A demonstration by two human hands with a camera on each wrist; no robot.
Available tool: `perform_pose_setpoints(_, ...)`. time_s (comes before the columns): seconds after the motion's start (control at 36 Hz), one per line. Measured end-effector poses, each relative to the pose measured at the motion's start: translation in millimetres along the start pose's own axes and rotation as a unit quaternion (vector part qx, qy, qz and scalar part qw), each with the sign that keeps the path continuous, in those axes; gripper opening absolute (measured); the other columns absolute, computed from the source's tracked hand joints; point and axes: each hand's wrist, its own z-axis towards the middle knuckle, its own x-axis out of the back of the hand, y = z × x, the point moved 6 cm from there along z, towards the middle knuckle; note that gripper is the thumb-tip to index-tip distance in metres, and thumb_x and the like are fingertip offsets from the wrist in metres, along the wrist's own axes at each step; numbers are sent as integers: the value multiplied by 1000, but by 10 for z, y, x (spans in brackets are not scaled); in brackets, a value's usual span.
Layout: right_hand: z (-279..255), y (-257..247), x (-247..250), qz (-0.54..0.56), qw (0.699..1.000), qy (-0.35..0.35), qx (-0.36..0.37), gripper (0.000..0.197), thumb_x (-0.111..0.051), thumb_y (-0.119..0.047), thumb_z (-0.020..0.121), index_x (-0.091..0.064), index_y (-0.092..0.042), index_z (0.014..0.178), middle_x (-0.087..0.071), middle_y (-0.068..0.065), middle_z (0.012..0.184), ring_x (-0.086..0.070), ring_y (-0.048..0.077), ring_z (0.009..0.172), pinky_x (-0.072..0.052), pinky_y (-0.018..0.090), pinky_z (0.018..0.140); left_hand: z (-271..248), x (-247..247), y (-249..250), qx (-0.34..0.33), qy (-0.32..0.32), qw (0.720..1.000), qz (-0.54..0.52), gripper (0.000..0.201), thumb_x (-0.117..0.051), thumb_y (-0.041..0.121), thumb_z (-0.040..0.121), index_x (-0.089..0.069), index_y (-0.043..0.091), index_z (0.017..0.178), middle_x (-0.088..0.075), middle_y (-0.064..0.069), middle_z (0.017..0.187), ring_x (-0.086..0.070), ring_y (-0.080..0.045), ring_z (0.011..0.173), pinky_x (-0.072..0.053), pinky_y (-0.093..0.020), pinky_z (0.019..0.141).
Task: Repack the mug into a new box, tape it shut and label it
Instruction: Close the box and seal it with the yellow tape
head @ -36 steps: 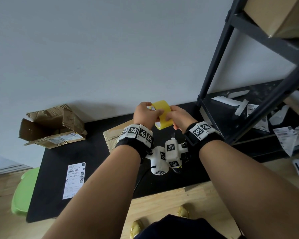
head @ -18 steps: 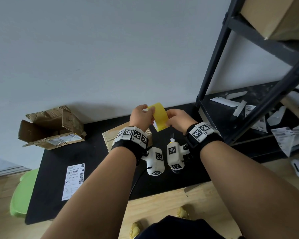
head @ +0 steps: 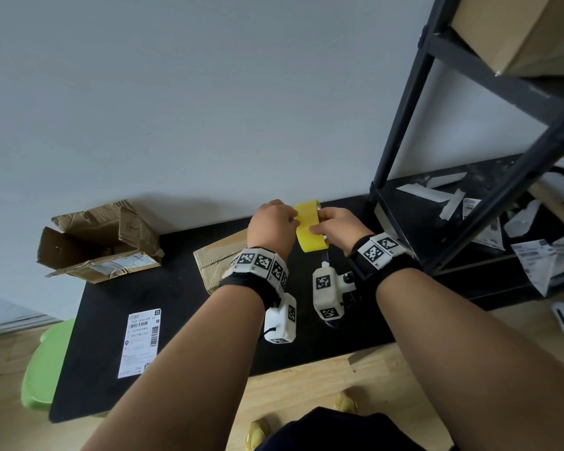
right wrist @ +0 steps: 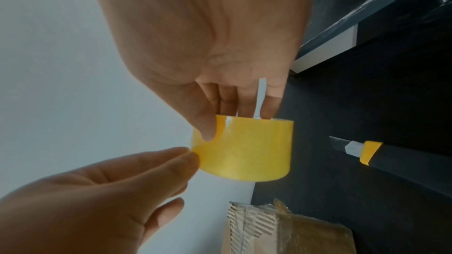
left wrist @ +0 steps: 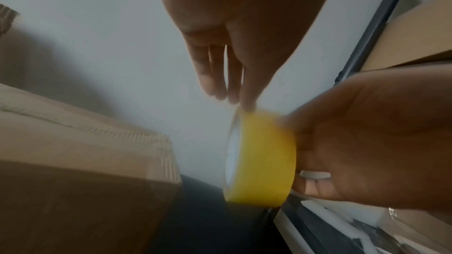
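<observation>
A yellow tape roll (head: 310,229) is held up over the black table (head: 176,304), between both hands. My right hand (head: 315,227) grips it with fingers through the core and the thumb on the outer band (right wrist: 244,148). My left hand (head: 292,219) pinches the roll's left edge between thumb and forefinger (right wrist: 186,158). Below my left wrist lies a closed cardboard box (head: 219,255), also seen in the right wrist view (right wrist: 281,229). A white shipping label (head: 140,341) lies flat at the table's left. No mug is in view.
A torn, open cardboard box (head: 101,239) lies at the table's far left. A black and yellow utility knife (right wrist: 367,154) rests on the table right of the roll. A black metal shelf (head: 469,206) with paper scraps stands at the right. A green stool (head: 43,362) sits left of the table.
The roll has been turned between the hands, from showing its open core to showing its outer band. My left fingertips have shifted onto the band's edge. Both hands stay over the same spot.
</observation>
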Motion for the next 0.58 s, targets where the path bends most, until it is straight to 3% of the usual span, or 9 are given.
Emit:
perform_pose_setpoints(0.22,-18,-5,-19,0,1000,-3,3,29,-67,-6,83,-67,-11,112,-68,12,114,-63,29,109,-45,51,102,6,10,50,-20,16,999,48,24,-52,18,94,-71,11,108,-63,-6,111,-53,-23,108,-44,-32,80)
perform_pose_setpoints(0.33,-13,22,-19,-11,1000,-8,6,30,-67,-7,84,-67,-10,113,-69,11,113,-63,28,109,-45,50,103,8,-20,53,-27,8,997,69,24,-48,16,97,-67,8,107,-60,-8,111,-50,-23,109,-44,-34,81)
perform_pose_setpoints(0.58,-93,-48,8,-88,996,-5,18,36,-63,-4,89,-61,-5,125,-64,14,121,-59,29,115,-44,45,104,27,-168,52,-37,-69,991,107,21,-44,5,91,-59,7,106,-56,-10,113,-47,-25,110,-43,-32,90)
